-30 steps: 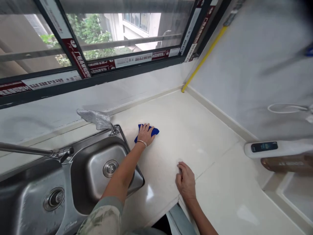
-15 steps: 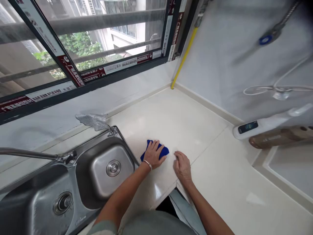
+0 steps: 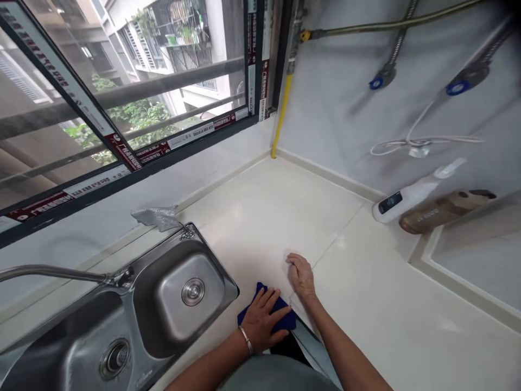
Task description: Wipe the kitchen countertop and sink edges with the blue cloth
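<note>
My left hand (image 3: pixel 262 320) lies flat on a blue cloth (image 3: pixel 280 316), fingers (image 3: pixel 272 300) spread apart and pressing it down, not curled around it; a thin bracelet (image 3: pixel 246 340) sits on that wrist. The cloth is at the near edge of the cream bench (image 3: pixel 285 217), at about 6 o'clock in the head view, just right of the sink. My right hand (image 3: pixel 302 274) rests palm down on the bench just beside the cloth, at its 1 o'clock, fingers loosely together and slightly bent, holding nothing. The two hands are close but I can't tell if they touch. The steel double sink (image 3: pixel 142 315) fills the 7 to 8 o'clock area, with a drain (image 3: pixel 192 291) in the nearer bowl and a long faucet spout (image 3: pixel 52 273) reaching in from 9 o'clock. A crumpled silver scouring cloth (image 3: pixel 157 217) sits on the ledge behind the sink's far corner, at 10 o'clock. At 2 to 3 o'clock, against the wall, a white bottle (image 3: pixel 407 194) and a brown bottle (image 3: pixel 442 210) lie on their sides, just beside each other. A yellow pipe (image 3: pixel 280 117) runs up the corner at 12 o'clock beside the window (image 3: pixel 142 103).
</note>
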A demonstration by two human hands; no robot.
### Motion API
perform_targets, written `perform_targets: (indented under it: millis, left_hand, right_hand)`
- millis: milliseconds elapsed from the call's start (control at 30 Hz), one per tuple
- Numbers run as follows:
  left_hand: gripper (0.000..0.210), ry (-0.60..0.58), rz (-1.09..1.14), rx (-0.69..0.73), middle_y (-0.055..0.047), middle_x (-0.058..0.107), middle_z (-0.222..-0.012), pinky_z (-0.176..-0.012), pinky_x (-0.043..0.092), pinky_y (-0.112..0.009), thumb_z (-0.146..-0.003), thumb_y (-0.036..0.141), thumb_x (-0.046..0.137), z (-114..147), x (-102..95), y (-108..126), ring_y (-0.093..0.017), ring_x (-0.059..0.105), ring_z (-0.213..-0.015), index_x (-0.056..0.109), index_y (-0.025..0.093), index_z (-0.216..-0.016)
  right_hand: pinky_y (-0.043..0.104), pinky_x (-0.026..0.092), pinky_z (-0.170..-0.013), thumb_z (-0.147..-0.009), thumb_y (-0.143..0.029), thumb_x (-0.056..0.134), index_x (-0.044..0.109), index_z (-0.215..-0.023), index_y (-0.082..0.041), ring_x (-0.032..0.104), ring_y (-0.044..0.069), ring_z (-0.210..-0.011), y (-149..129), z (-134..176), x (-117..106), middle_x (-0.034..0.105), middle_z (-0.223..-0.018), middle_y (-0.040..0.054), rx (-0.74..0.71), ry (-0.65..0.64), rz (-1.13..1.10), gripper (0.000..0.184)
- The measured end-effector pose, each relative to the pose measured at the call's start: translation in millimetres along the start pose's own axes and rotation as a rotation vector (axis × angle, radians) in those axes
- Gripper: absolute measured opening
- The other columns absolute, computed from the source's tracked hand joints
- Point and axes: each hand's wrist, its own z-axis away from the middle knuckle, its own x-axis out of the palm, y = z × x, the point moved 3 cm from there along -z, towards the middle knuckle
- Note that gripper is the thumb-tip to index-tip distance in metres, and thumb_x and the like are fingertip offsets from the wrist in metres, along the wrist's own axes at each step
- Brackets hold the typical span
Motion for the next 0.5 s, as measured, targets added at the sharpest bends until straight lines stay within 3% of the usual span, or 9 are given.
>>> perform_targets:
  millis: [133,333,500]
  left_hand:
    - [0.061,-0.023,0.034,0.004,-0.01,0.03,-0.161,-0.118,0.028,-0.062,-0.09,0.053,0.064,-5.5,1.0,-4.6,-0.034,0.027,-0.148,0.048,0.035,-0.146]
    - [0.051,0.0,0.058,0.014,-0.005,0.043,-0.155,-0.12,0.028,-0.059,-0.089,0.052,0.065,-51.8,4.7,-15.4,-0.031,0.033,-0.145,0.058,0.035,-0.137]
    - [0.052,0.077,-0.015,-0.014,-0.008,0.046,-0.152,-0.119,0.029,-0.06,-0.089,0.049,0.067,-100.3,7.9,-33.9,-0.032,0.034,-0.144,0.059,0.031,-0.137]
  right_hand:
    - [0.045,0.048,-0.098,-0.08,-0.02,0.047,0.071,-0.083,-0.023,0.063,0.022,-0.1,0.8,-4.2,-1.8,0.071,-0.1,0.0054,0.091,0.019,-0.101,0.025]
    - [0.04,0.053,-0.091,-0.084,-0.035,0.051,0.072,-0.074,-0.022,0.068,0.022,-0.093,0.2,-12.3,-14.4,0.074,-0.093,0.006,0.256,0.057,-0.306,0.026]
    - [0.04,0.058,-0.08,-0.086,-0.042,0.05,0.071,-0.079,-0.018,0.071,0.022,-0.08,14.0,-4.4,-48.3,0.074,-0.083,0.0075,0.45,0.265,-0.374,0.032]
